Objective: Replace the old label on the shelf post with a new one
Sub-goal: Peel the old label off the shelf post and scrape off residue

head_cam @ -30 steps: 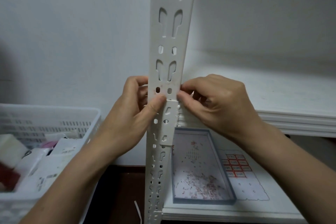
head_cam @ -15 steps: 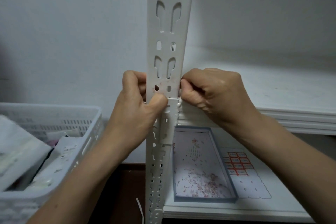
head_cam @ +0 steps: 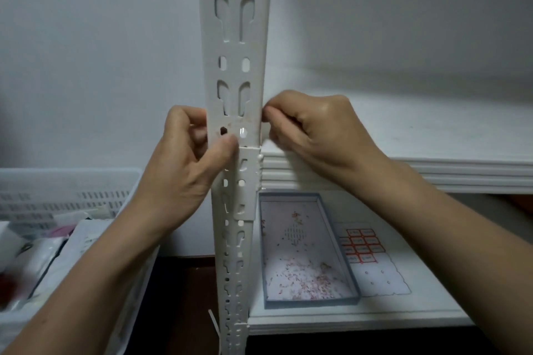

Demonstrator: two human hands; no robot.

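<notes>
White basket (head_cam: pixel 69 181) sits lower left, the left hand (head_cam: pixel 184 170) curls round the upright shelf post (head_cam: pixel 235 37) at frame centre, thumb pressed on its front, the right hand (head_cam: pixel 314 130) pinches its right edge with curled fingers, and a label sheet (head_cam: pixel 363 248) lies lower right.

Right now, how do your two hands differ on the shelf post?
The left hand wraps the shelf post, thumb pressed on its front face; the right hand pinches at its right edge. The left hand sits slightly lower than the right hand. Both touch it just above the bracket.
</notes>
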